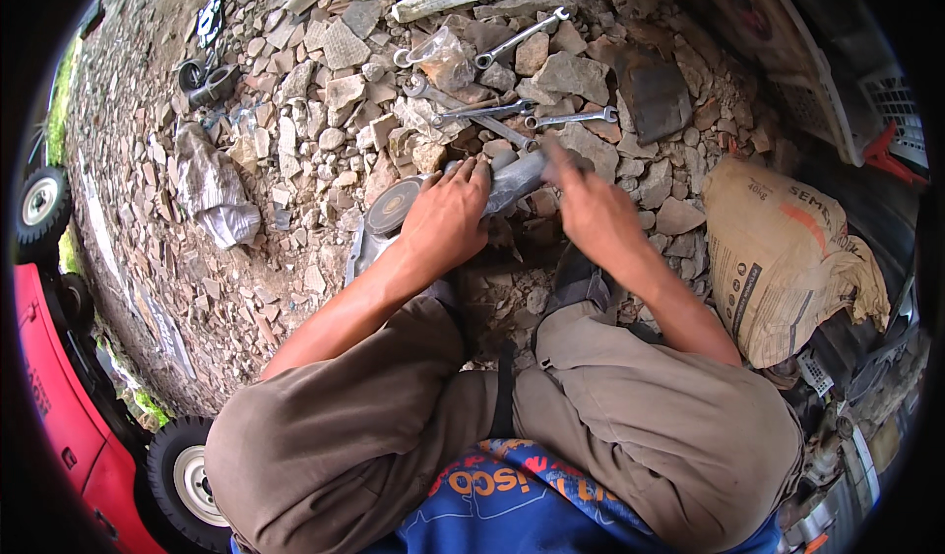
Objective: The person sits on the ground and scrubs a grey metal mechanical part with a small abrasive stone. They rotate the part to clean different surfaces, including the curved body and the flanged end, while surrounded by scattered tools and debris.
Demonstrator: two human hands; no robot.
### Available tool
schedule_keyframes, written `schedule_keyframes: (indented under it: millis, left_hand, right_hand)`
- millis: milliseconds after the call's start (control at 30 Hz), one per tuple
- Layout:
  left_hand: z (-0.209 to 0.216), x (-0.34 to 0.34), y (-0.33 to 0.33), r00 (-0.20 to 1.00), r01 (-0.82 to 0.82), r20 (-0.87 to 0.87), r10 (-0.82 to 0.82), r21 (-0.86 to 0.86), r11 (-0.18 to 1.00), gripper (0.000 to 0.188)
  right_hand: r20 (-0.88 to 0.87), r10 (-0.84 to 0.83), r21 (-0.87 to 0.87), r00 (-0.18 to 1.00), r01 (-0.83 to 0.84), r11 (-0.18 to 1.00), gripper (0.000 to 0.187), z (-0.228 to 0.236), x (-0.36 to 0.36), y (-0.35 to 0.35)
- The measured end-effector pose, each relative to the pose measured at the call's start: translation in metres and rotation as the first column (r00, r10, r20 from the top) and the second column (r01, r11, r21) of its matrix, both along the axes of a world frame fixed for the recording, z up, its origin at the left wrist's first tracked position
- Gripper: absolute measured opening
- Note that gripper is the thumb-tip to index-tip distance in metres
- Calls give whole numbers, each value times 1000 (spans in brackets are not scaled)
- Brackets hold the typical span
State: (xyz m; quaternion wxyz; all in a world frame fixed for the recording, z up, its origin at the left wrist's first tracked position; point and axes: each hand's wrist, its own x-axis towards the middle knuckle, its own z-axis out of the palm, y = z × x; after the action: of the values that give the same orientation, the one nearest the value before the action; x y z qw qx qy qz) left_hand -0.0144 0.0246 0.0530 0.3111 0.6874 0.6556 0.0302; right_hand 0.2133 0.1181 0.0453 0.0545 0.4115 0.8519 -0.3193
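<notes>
Left hand (445, 217): grip closed over the grey metal part (512, 178), fingers wrapped on its top.
Right hand (591, 210): blurred; grip state cannot tell, fingertips at the part's right end.
Part: on stony ground (325, 92) before the knees, dull grey, round disc (394, 207) at left.
Progress: seems mid-work; spanners (512, 111) lie unused just beyond.

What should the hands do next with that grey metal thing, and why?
Probably reach the right hand forward for a spanner. The left hand already steadies the grey metal part on the rocky ground, while the right hand looks blurred and seems to hold no tool, and the spanners lie just beyond it.
</notes>
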Motion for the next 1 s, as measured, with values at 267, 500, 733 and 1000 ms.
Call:
schedule_keyframes:
  millis: [267,500,733,1000]
  left_hand:
    - [6,-2,5,998,34,51,-34,2,999,89]
    - [7,14,2,947,288,-190,-258,157,945,86]
    - [21,12,24,965,260,-46,-258,26,965,68]
    - [-11,2,48,964,173,203,-170,6,985,76]
  right_hand:
    - [-218,-481,106,849,510,853,56,-20,48,58]
    - [-383,-549,-251,743,488,836,44,-37,19,22]
    - [-476,-575,-337,666,466,818,43,-58,6,-1]
    - [-538,-499,-132,680,517,846,46,-53,6,8]
